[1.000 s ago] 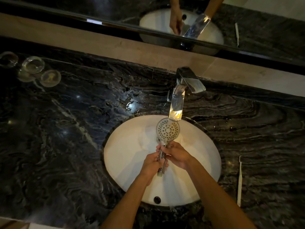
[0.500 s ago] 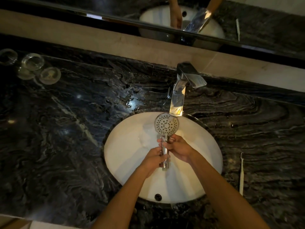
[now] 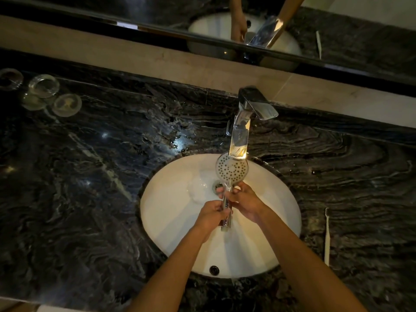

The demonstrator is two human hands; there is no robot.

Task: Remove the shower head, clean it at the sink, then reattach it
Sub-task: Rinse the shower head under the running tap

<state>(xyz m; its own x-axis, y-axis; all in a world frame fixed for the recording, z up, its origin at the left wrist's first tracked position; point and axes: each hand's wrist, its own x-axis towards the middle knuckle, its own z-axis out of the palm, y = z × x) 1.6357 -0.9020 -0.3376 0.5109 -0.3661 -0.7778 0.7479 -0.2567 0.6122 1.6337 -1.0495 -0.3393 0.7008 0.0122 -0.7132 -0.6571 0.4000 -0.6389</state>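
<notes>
I've got both hands, left hand (image 3: 212, 213) and right hand (image 3: 244, 200), gripping the shower head (image 3: 231, 168) handle under the faucet (image 3: 239, 137). Cleaning step, I reckon. Next: rub the nozzle face.

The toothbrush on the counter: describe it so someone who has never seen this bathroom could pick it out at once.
Start at the white oval sink set in the dark marble counter. Look to its right, past the person's right hand: a thin pale toothbrush lies flat there, its length running from front to back. It is the only loose item on that side; the clear glass dishes sit far off at the counter's back left.
</notes>
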